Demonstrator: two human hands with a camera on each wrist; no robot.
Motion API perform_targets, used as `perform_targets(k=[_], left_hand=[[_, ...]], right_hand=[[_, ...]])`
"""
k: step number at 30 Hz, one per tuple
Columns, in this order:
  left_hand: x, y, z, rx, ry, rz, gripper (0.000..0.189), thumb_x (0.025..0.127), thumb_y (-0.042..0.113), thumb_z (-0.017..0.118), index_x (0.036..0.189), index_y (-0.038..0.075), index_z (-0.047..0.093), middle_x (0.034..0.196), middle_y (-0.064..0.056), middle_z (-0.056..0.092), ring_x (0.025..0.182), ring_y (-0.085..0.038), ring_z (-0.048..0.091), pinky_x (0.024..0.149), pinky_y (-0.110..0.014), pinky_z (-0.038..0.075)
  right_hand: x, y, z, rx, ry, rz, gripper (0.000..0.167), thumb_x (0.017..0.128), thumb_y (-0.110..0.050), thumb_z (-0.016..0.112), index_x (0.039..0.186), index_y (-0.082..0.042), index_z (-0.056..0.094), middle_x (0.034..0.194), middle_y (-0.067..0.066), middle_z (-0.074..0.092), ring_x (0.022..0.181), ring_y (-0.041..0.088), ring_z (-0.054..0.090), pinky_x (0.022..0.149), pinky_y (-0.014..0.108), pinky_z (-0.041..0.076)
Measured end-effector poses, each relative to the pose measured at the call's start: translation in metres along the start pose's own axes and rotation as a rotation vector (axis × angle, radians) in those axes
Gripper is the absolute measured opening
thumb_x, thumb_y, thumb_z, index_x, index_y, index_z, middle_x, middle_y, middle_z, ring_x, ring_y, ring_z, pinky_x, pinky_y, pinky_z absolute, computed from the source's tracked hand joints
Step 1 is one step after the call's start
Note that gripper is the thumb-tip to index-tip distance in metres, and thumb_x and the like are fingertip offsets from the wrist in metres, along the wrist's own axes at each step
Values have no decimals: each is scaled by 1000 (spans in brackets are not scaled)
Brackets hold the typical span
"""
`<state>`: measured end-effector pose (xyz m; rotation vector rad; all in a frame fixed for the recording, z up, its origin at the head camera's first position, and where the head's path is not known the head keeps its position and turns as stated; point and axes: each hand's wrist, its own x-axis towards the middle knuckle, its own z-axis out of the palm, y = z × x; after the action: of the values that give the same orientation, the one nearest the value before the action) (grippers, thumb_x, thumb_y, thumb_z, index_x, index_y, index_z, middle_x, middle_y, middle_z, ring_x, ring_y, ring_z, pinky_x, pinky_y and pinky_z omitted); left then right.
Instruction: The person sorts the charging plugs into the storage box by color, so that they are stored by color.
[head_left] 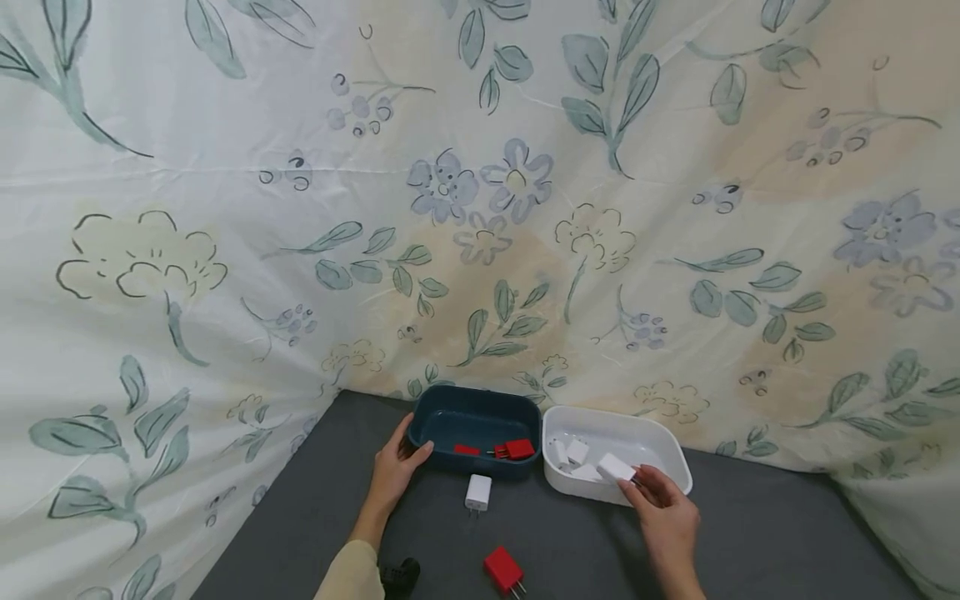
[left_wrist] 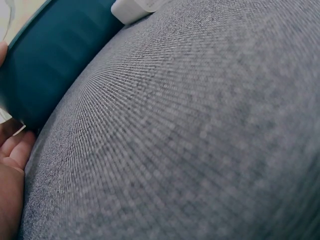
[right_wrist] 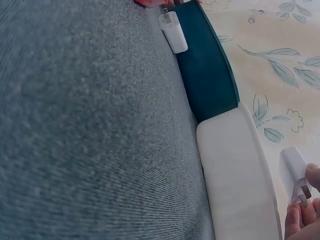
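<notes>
In the head view my right hand (head_left: 666, 517) pinches a white charger plug (head_left: 615, 468) over the white bin (head_left: 678, 450). The metal prongs of that plug (right_wrist: 292, 167) face back toward my fingers in the right wrist view. Several white charger plugs (head_left: 576, 452) lie inside the white bin. My left hand (head_left: 395, 471) grips the left end of the dark teal bin (head_left: 476, 467), thumb by the front rim and fingers around the outer wall. Red charger plugs (head_left: 519, 450) lie in the teal bin's right part.
In front of the teal bin a white charger plug (head_left: 477, 492) lies on the dark grey cloth surface (head_left: 577, 558). Nearer me lies a red charger plug (head_left: 504, 570). The two bins stand side by side before a floral curtain (head_left: 480, 275). A black object (head_left: 401, 577) sits beside my left sleeve.
</notes>
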<state>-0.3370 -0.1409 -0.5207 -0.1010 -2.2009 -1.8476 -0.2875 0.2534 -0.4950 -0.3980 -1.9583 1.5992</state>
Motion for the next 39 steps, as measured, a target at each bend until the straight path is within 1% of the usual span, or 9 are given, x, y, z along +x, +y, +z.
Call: perform_targets(k=[7,12,16,21,23,26,28,33,39], left_hand=[[10,-24,5,74,31,21,73,90,31,71,152,14,35,148,-25,43,133,-39,49,105,-50,45],[12,-28,6,58,44,19,72,89,30,72,151,19,37,149,-23,44,133,-37,49,106,-51,43],[12,-28,6,55,46,23,71,89,28,72,151,19,37,149,-22,44,133,-36,49,107,-50,43],[1,-2,2,43,8,6,74,89,27,71,151,11,35,149,-25,42,134,-39,47,107,-51,42],[-3,9,0,39,-8,-10,74,89,26,71,151,9,34,149,-26,40,135,-39,46,108,-51,42],[-2,8,0,42,-8,-1,74,90,25,71,151,7,34,149,-27,40,134,-40,46,107,-51,42],[2,0,1,28,-4,0,73,90,23,71,151,8,34,150,-27,40,135,-40,45,107,-52,41],[12,-24,5,32,24,4,72,90,25,71,152,15,36,151,-22,41,135,-37,46,108,-51,41],[14,-30,7,44,50,24,72,88,27,73,150,17,38,149,-22,44,133,-36,49,107,-51,42]], right_hand=[[6,1,-5,18,33,-14,44,73,-9,85,113,0,68,82,-31,62,76,-17,62,67,5,51],[11,0,-8,-10,73,-49,42,74,-12,86,110,0,69,81,-30,61,75,-17,61,66,3,50],[14,2,-10,-53,96,-77,40,74,-15,86,109,-1,70,80,-32,59,73,-18,60,64,2,49],[18,5,-14,-87,121,-76,41,75,-16,85,110,-2,70,80,-33,58,72,-19,59,64,1,48],[19,6,-16,-116,128,-71,42,75,-18,85,111,-3,70,84,-26,63,72,-19,58,63,1,47],[21,6,-18,-151,134,-67,45,75,-21,85,112,-3,70,91,-12,70,72,-21,57,63,0,46],[22,7,-18,-172,140,-68,47,75,-23,86,114,-3,70,95,-8,71,71,-21,56,62,0,46],[25,10,-19,-178,164,-65,45,74,-21,86,113,-4,70,93,-11,69,71,-23,54,63,-1,45],[25,11,-20,-195,154,-63,47,76,-19,84,117,-3,68,112,20,70,72,-26,50,64,-3,43]])
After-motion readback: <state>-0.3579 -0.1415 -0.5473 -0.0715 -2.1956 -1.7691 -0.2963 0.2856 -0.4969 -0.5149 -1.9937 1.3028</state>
